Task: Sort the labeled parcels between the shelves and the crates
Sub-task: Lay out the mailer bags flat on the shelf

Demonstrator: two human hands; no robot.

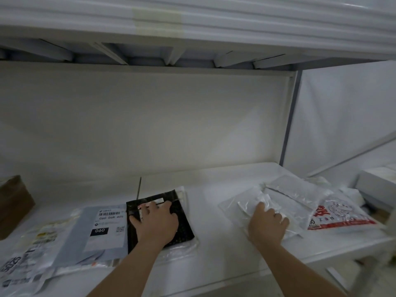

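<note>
A white shelf (214, 211) holds flat parcels. My left hand (156, 224) lies on a black parcel (184, 228) in clear wrap at the middle, fingers spread over its small label. My right hand (267, 226) rests on a white plastic parcel (242, 202) to the right, fingertips curled into its crumpled top. A grey parcel (107, 228) with a barcode label reading 060 lies left of the black one. Right of my right hand sits a clear-and-white bag with red print (340, 215).
More labelled bags (27, 254) overlap at the shelf's left front. A brown cardboard box (15, 204) stands at the far left. A white box (377, 183) sits at the right edge. An upper shelf (192, 28) hangs overhead; a grey upright post (289, 125) bounds the right.
</note>
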